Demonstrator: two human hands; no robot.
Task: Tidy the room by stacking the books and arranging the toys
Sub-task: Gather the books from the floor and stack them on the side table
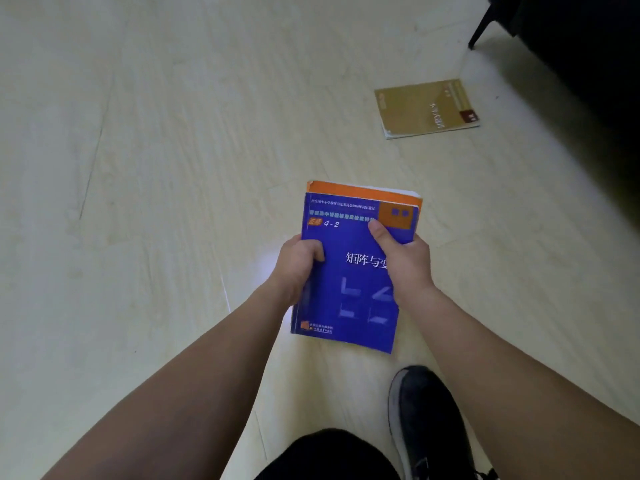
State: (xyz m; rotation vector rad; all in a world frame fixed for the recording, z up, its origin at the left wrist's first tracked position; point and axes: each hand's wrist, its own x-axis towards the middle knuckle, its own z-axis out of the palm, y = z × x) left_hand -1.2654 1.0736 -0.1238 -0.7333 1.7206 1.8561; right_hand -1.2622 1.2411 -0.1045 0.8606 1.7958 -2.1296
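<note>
Pale plank floor (173,168), dark furniture leg (481,27)

Floor (156,168): open from 7 through 12 o'clock. Obstacles: tan book (427,108) lying flat at 1 o'clock; dark furniture (571,46) with slanted leg beyond it; shoe (429,420) at 5 o'clock.

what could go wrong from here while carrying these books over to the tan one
1. The blue book lies offset on an orange book; the left hand and right hand pinch only the sides, so one might slide out.
2. The tan book lies beside a dark furniture leg; bending there may bump it.
3. The shoe could tread on it.
</note>
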